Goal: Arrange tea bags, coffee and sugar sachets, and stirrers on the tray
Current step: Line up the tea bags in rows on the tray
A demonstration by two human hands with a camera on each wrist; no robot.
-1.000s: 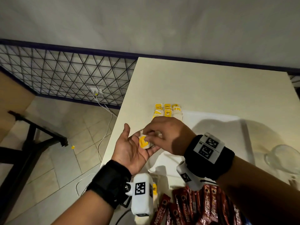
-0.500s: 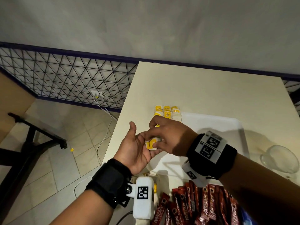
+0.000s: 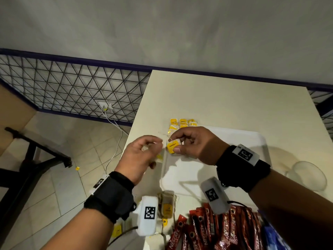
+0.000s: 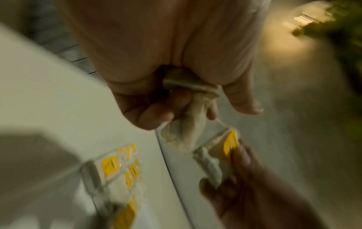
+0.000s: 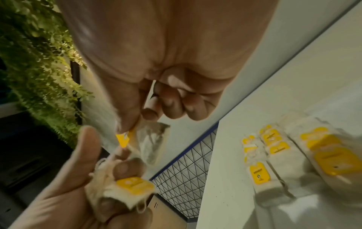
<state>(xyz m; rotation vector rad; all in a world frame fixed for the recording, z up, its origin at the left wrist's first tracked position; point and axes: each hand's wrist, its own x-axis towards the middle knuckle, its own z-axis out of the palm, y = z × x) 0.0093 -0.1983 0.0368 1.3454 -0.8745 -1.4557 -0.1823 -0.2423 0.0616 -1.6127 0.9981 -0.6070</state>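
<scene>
Yellow-tagged tea bag (image 3: 173,147): your right hand (image 3: 195,146) pinched it, just before the tea bag rows (image 3: 182,123).
Left hand (image 3: 139,157): gripped spare bags.

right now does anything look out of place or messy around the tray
Yes. A small yellow tag lies on the floor tiles, off the table. The left hand and right hand each hold a tea bag, joined by a taut string. Loose tea bags lie unsorted at the table's near edge.
</scene>
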